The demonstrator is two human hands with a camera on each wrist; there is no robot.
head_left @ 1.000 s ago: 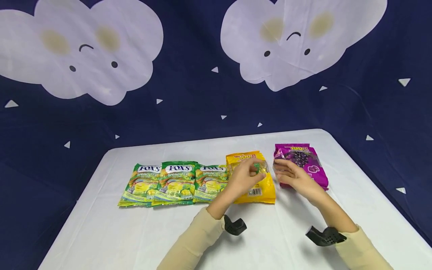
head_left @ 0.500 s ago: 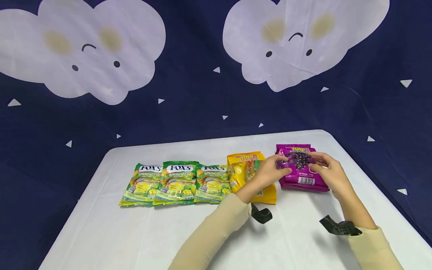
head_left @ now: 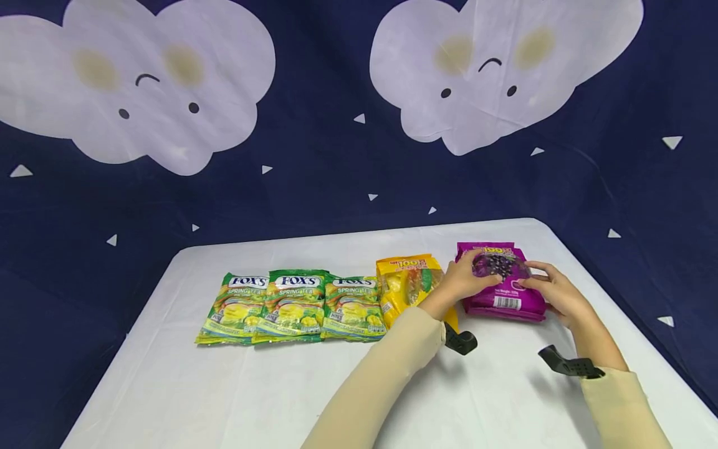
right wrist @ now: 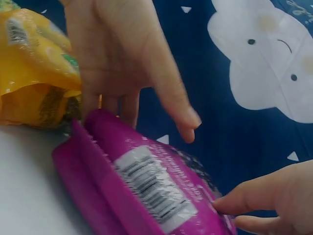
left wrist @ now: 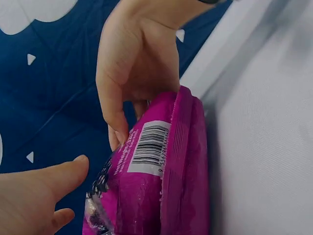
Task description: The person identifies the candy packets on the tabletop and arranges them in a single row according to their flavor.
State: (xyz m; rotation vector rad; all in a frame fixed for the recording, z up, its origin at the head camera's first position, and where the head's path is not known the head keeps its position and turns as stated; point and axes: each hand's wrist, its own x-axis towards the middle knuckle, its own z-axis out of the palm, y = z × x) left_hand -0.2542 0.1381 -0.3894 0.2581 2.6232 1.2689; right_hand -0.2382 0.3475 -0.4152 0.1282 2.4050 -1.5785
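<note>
A purple bag of grape candy (head_left: 507, 290) lies at the right of the table, with another purple layer showing under its lower edge. My left hand (head_left: 462, 277) is at its left side. In the right wrist view that left hand's (right wrist: 120, 54) fingers reach down along the bag's edge, while the thumb stands out apart above it. My right hand (head_left: 561, 296) holds the right edge, thumb on the top face and other fingers down the side, partly hidden. Seen from the left wrist, the right hand (left wrist: 137, 63) meets the bag's far end near the barcode.
A yellow candy bag (head_left: 412, 274) lies just left of the purple one, partly behind my left forearm. Further left, green Fox's candy bags (head_left: 291, 305) overlap in a row. The white table (head_left: 252, 393) ends at a dark blue cloud-print backdrop (head_left: 314, 199).
My left hand has moved right from the yellow bag to the purple bag's left side. The right hand has shifted from the purple bag's left side to its right edge.
</note>
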